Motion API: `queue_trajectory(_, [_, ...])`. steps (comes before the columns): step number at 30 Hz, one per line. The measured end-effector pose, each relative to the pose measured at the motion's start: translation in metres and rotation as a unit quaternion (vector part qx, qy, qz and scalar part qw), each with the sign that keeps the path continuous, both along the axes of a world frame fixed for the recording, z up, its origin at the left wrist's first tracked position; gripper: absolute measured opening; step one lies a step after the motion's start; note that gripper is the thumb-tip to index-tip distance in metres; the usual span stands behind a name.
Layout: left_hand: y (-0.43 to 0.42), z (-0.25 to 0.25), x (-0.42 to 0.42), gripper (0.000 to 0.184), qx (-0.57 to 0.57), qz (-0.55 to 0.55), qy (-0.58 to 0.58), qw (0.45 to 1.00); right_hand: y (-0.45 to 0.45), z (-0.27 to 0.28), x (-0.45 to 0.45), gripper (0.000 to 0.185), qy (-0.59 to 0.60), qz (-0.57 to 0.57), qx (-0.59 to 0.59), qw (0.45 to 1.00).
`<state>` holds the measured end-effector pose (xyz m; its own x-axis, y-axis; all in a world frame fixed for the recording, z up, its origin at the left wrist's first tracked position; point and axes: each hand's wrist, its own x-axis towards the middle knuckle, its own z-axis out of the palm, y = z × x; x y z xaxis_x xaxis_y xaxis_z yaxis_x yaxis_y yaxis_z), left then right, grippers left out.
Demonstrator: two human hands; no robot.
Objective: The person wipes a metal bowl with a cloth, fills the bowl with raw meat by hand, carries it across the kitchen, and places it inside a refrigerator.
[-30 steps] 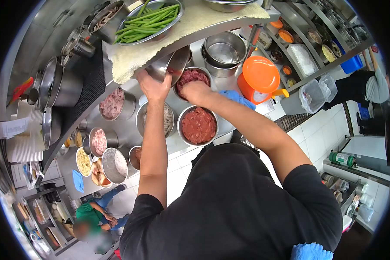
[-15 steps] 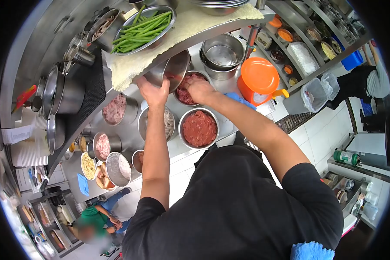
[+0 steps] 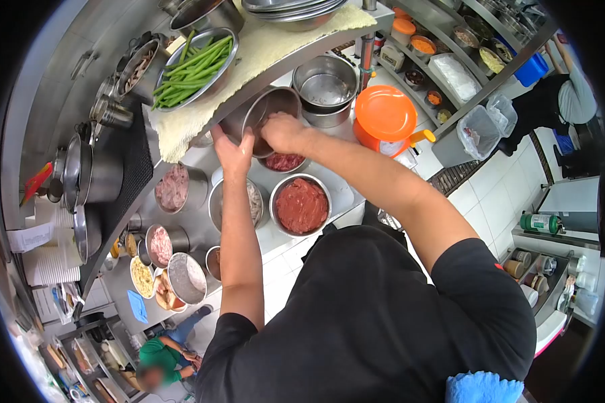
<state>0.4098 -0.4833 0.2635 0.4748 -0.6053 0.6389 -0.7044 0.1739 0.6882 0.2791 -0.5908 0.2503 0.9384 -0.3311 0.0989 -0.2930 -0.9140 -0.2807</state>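
My left hand [image 3: 234,154] grips the near rim of a tilted metal bowl [image 3: 286,101], partly under the shelf edge. My right hand [image 3: 284,133] reaches into the bowl's mouth with curled fingers; what they hold, if anything, is hidden. Just below it, a metal pot of red meat pieces [image 3: 282,162] is partly covered by the bowl and my hand. Nearer my body stands a round metal pot of smooth red meat [image 3: 302,205]. A pot of pale strips [image 3: 254,201] sits partly behind my left forearm.
Green beans [image 3: 195,70] fill a bowl on the cloth-covered shelf [image 3: 262,64] above the counter. Stacked pots [image 3: 325,84] and an orange-lidded container [image 3: 385,114] stand right. Pots of pale meat [image 3: 173,188] stand left. Two people, one in green [image 3: 160,356], are farther off.
My right hand has moved up and left from the pot of meat pieces into the bowl. My left hand still holds the bowl. The camera view has shifted slightly.
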Motion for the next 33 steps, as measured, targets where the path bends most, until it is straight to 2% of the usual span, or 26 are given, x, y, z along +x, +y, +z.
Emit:
queue_trajectory(3, [0.004, 0.0, -0.001, 0.07, 0.024, 0.064, -0.036, 0.997, 0.017, 0.0, -0.019, 0.023, -0.012, 0.023, -0.051, 0.998])
queue_trajectory(5, [0.006, -0.005, 0.007, 0.068, -0.024, 0.081, 0.006, 0.996, 0.022, -0.01, -0.038, 0.026, -0.045, 0.027, -0.04, 0.998])
queue_trajectory(6, [0.007, -0.007, 0.01, 0.067, -0.048, 0.091, 0.038, 0.994, 0.021, -0.005, -0.049, 0.028, 0.032, 0.034, -0.037, 0.998])
queue_trajectory(8, [0.007, -0.019, 0.027, 0.061, -0.09, 0.123, 0.063, 0.986, 0.018, -0.003, -0.064, 0.027, 0.018, -0.015, 0.003, 1.0])
queue_trajectory(11, [0.01, 0.005, 0.025, 0.056, -0.082, 0.058, 0.219, 0.971, 0.009, 0.012, -0.084, 0.025, -0.044, -0.108, 0.056, 0.992])
queue_trajectory(12, [0.005, -0.015, 0.045, 0.053, -0.097, 0.031, 0.261, 0.96, 0.005, 0.021, -0.089, 0.024, -0.069, -0.139, 0.069, 0.985])
queue_trajectory(15, [-0.003, -0.025, 0.055, 0.064, -0.127, 0.021, 0.443, 0.887, -0.012, 0.018, -0.095, 0.022, -0.12, -0.192, 0.089, 0.97])
queue_trajectory(16, [-0.007, -0.021, 0.051, 0.064, -0.075, 0.056, 0.493, 0.865, -0.016, 0.019, -0.099, 0.022, -0.126, -0.2, 0.106, 0.966])
queue_trajectory(19, [-0.009, -0.002, 0.046, 0.069, 0.044, -0.041, 0.571, 0.819, -0.015, 0.029, -0.11, 0.023, -0.099, -0.225, 0.176, 0.953])
queue_trajectory(20, [-0.02, 0.0, 0.037, 0.071, 0.049, -0.032, 0.583, 0.81, -0.011, 0.031, -0.113, 0.023, -0.083, -0.232, 0.203, 0.948])
queue_trajectory(23, [-0.057, -0.008, 0.033, 0.068, 0.125, -0.083, 0.578, 0.802, 0.0, 0.007, -0.116, 0.024, -0.079, -0.213, 0.237, 0.944])
queue_trajectory(26, [-0.093, 0.014, -0.003, 0.064, 0.153, -0.112, 0.532, 0.825, 0.014, -0.006, -0.117, 0.025, -0.076, -0.19, 0.233, 0.951])
queue_trajectory(28, [-0.12, 0.008, -0.009, 0.063, 0.223, -0.087, 0.466, 0.852, 0.018, -0.008, -0.12, 0.025, -0.07, -0.179, 0.227, 0.955])
queue_trajectory(31, [-0.165, -0.015, -0.024, 0.059, 0.224, 0.013, 0.275, 0.935, 0.023, -0.01, -0.133, 0.025, -0.055, -0.197, 0.208, 0.956])
queue_trajectory(33, [-0.184, -0.019, -0.044, 0.054, 0.214, 0.019, 0.237, 0.948, 0.025, -0.012, -0.144, 0.025, -0.052, -0.223, 0.191, 0.954])
